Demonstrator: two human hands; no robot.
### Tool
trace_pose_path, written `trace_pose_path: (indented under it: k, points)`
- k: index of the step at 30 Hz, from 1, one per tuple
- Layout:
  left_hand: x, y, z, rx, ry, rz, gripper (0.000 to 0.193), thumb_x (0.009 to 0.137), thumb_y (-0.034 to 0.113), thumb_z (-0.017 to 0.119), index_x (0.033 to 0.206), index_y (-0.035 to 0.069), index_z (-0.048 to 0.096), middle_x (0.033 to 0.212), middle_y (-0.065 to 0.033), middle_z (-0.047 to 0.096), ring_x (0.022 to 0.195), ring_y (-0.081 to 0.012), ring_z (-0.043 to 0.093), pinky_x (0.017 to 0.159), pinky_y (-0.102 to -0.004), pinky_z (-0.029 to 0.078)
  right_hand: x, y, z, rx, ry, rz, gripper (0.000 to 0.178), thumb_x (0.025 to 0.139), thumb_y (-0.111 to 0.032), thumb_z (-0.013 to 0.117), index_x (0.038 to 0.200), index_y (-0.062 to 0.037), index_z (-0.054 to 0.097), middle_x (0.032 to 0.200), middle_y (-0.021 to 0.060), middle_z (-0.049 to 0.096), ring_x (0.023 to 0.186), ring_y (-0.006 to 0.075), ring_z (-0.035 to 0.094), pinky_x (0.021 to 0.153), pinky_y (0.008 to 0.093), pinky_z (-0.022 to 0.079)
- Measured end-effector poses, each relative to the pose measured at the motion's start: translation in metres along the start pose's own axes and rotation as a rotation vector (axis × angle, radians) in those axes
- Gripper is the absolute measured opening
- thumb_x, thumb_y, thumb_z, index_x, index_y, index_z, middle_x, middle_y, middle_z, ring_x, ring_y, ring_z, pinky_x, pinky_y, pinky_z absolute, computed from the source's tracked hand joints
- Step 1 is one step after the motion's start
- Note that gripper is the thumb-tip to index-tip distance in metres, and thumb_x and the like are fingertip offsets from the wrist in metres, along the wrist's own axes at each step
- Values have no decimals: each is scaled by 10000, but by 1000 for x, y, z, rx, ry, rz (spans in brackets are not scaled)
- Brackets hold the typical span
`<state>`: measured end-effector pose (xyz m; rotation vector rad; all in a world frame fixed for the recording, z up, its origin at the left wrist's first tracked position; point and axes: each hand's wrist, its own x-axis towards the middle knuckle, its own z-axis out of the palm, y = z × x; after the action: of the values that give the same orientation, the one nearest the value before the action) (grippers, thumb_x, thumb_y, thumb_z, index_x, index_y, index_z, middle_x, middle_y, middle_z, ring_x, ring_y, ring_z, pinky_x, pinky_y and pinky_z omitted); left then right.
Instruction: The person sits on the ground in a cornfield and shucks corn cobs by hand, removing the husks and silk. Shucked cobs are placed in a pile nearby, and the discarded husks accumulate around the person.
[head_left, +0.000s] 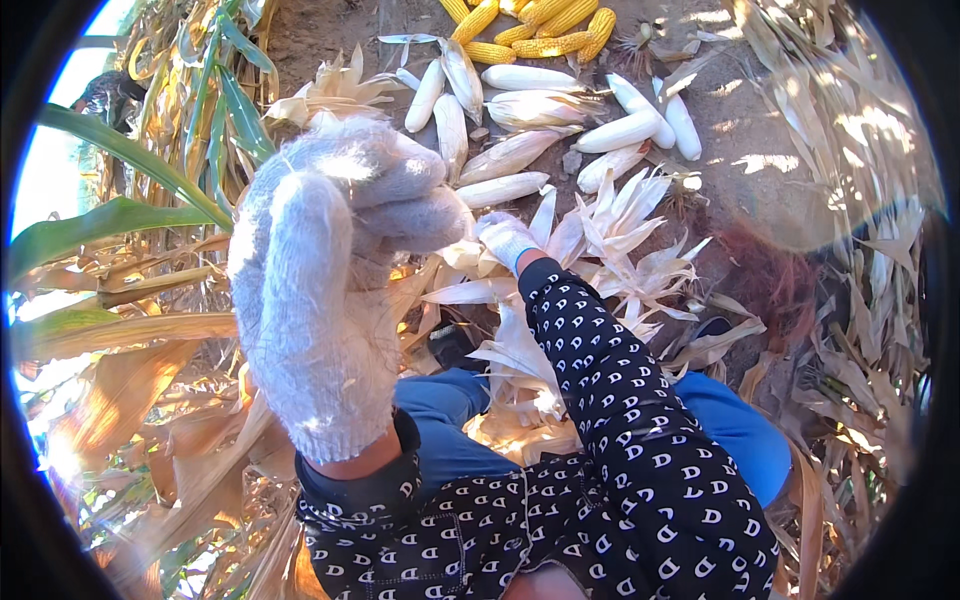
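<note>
My left hand, in a pale knit glove, is raised large and close in the left half of the view. Its fingers are curled inward, and whatever they may hold is hidden. Lower down and farther right, my right hand wears a similar glove. It is closed among pale corn husks, and I cannot make out what is in it. Just beyond it lie several white ears of corn in thin husk, one of them a pale ear close to my right fingers.
Husked yellow corn cobs are piled at the far edge. White ears are spread over bare soil. Dry stalks stand along the right, and green leaves reach in from the left. Peeled husks lie between my legs.
</note>
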<state>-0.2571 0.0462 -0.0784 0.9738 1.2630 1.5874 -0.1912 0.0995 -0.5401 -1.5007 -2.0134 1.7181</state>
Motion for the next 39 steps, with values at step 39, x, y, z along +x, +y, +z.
trace_pose_path:
  k: [39]
  points:
    - [6, -8, 51, -393, -66, -283, 337, 1078, 336, 602, 1201, 30, 671, 1059, -144, 722, 890, -248, 718, 788, -395, 630, -176, -184, -266, 1823, 36, -505, 636, 1002, -258, 612, 1526, -10, 351, 1401, 220, 539, 1310, 389, 579, 1150, 563, 469]
